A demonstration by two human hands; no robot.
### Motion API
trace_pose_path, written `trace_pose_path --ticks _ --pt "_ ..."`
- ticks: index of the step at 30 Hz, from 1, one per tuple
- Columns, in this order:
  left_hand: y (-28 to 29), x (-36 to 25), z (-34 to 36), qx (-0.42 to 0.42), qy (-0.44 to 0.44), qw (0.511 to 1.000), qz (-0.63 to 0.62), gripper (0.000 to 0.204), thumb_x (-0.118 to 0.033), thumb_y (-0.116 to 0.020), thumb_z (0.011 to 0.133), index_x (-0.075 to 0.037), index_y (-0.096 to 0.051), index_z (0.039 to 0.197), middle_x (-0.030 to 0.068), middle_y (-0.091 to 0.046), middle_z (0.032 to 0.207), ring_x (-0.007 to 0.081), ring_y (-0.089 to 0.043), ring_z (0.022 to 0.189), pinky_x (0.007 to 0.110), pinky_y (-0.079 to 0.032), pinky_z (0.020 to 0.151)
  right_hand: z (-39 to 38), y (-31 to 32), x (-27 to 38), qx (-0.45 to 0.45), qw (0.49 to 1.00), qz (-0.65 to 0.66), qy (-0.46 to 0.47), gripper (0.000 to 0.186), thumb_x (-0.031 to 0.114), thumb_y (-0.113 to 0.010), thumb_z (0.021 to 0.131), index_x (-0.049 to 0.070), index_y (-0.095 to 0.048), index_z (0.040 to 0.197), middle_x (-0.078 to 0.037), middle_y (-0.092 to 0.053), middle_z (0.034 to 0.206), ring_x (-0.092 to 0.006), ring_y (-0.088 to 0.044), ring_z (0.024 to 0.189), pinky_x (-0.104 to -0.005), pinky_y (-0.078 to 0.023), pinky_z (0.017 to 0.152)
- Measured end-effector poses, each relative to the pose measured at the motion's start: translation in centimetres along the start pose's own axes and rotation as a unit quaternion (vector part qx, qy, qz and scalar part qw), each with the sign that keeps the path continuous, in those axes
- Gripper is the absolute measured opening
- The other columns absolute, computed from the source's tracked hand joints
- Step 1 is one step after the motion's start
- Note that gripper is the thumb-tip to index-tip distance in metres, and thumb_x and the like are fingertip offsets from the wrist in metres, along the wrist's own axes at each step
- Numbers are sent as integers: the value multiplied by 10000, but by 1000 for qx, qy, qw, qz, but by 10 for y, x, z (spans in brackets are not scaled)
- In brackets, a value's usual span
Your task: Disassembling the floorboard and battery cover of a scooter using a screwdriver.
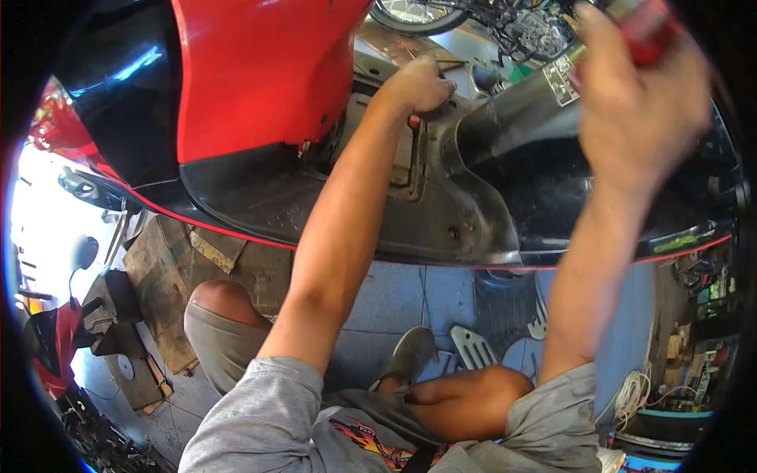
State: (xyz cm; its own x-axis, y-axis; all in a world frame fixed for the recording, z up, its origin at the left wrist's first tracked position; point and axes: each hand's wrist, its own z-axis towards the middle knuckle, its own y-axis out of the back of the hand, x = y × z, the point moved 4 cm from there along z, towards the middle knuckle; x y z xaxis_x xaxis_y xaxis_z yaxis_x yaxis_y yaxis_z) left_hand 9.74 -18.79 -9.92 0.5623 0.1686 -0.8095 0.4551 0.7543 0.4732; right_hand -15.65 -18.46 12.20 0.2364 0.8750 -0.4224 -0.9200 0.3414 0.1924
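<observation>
A scooter with red panels [260, 71] and a dark footboard [300, 201] lies across my view. My left hand [418, 83] is closed at the footboard, beside its recessed opening [398, 169]; what its fingers grip, if anything, is hidden. A small red piece [414, 121] shows just below that hand. My right hand [639, 110] is raised at the upper right, closed around a red object [654, 31], slightly blurred, in front of the dark curved body section [536, 181].
Another motorbike [520, 35] stands beyond the scooter. Cardboard [162, 268] lies on the tiled floor at left, near a red-and-black vehicle part [55, 347]. Slotted metal pieces [473, 347] rest by my foot. Coiled cord [631, 398] and clutter line the right.
</observation>
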Motion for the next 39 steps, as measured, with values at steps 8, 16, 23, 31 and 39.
trace_pose_path --ticks 8,16,23,31,39 --pt "8 -119 -94 70 -72 995 -16 300 -243 -622 908 48 -649 978 188 -650 724 293 -646 627 401 -506 605 -137 88 -37 336 850 306 -269 158 20 -619 750 12 -522 874 -85 -527 759 -103 -479 593 -234 -359 522" --pt "-6 -97 -28 113 -132 920 351 243 -138 -600 777 59 -642 913 248 -658 845 392 -648 833 456 -503 767 -411 40 -92 635 681 204 -302 307 17 -671 745 22 -590 1041 -225 -617 962 -406 -632 820 -484 -506 743" --pt "19 -98 -85 225 -289 840 400 319 -198 -602 914 23 -570 1143 228 -633 943 381 -626 912 429 -484 802 -465 33 -79 748 626 148 -161 499 12 -616 700 51 -571 1195 -282 -569 1158 -423 -633 974 -493 -543 800" --pt "1 -82 -141 253 -71 932 249 300 -126 -669 871 43 -572 1100 189 -635 800 226 -629 688 347 -478 639 -538 19 -63 756 614 191 -121 589 28 -543 790 14 -415 1365 -302 -508 1304 -435 -640 975 -492 -544 825" --pt "35 -89 -159 219 -114 929 274 367 -204 -698 860 46 -573 1098 197 -645 817 293 -662 734 375 -511 668 -570 -14 -49 691 687 158 -158 337 84 -561 819 28 -551 1152 -251 -587 1157 -427 -590 1038 -507 -502 850"
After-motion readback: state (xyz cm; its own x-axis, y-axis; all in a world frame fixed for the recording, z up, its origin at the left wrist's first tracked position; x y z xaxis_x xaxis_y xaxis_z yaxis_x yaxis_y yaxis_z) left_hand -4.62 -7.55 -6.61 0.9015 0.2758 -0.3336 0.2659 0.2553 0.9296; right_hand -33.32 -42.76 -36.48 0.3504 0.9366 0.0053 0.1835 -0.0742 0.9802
